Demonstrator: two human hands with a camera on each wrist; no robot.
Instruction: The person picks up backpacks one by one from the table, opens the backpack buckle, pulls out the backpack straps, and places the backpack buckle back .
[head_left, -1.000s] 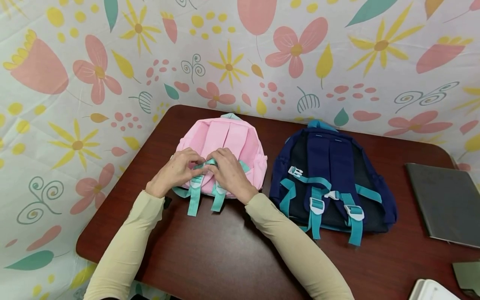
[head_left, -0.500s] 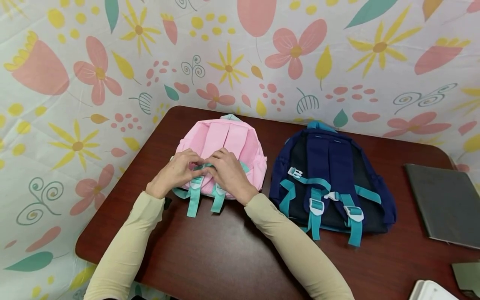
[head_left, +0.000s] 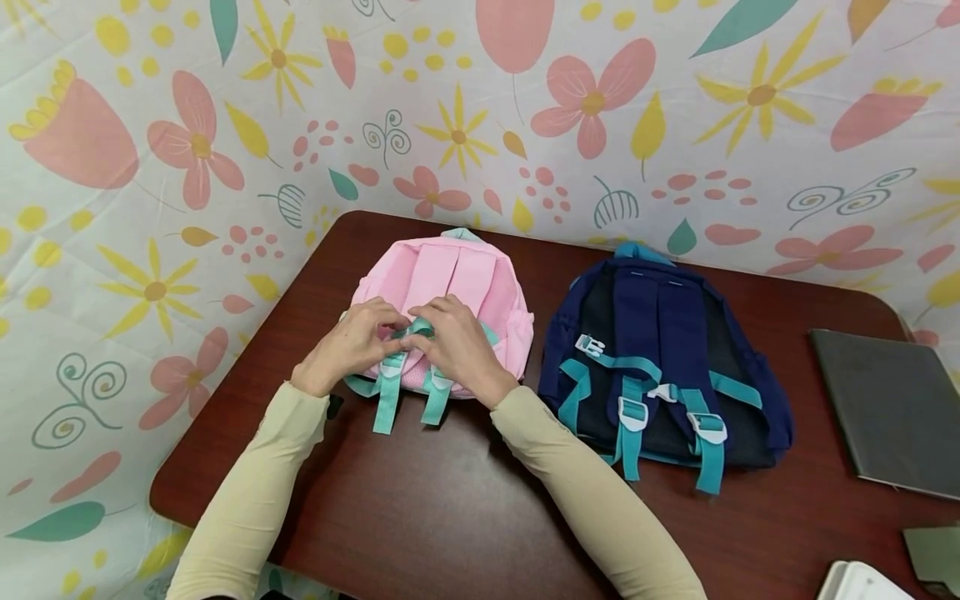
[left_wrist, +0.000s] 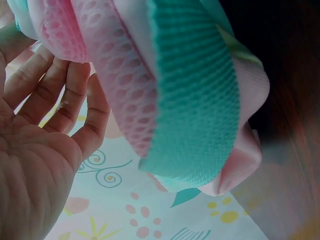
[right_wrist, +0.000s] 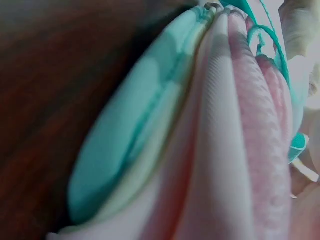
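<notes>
A pink backpack [head_left: 513,292] with turquoise straps lies on the table, its shoulder-strap side up. Over its lower middle, my left hand [head_left: 351,340] pinches the turquoise webbing strap between thumb and fingers. Close beside it, my right hand [head_left: 463,348] pinches the same strap [head_left: 422,325], which bends up between the fingers. Any buckle there is hidden by my fingertips. Two loose strap ends [head_left: 387,406] hang below the pads toward the table's front. In the left wrist view, a wide turquoise band [left_wrist: 195,105] runs beside my curled fingers. Pink mesh and fabric [right_wrist: 220,125] fill the right wrist view.
To the right lies a navy backpack [head_left: 667,325] with turquoise straps and white buckles [head_left: 590,344]. Farther right are a dark flat notebook [head_left: 892,400], a white object [head_left: 866,583] and a greenish object [head_left: 933,554]. A floral cloth [head_left: 300,167] hangs behind the brown table [head_left: 420,500].
My right fingers shift slightly at the strap, and more of its turquoise bend shows between them than half a second ago. Both arms and the backpacks stay in place.
</notes>
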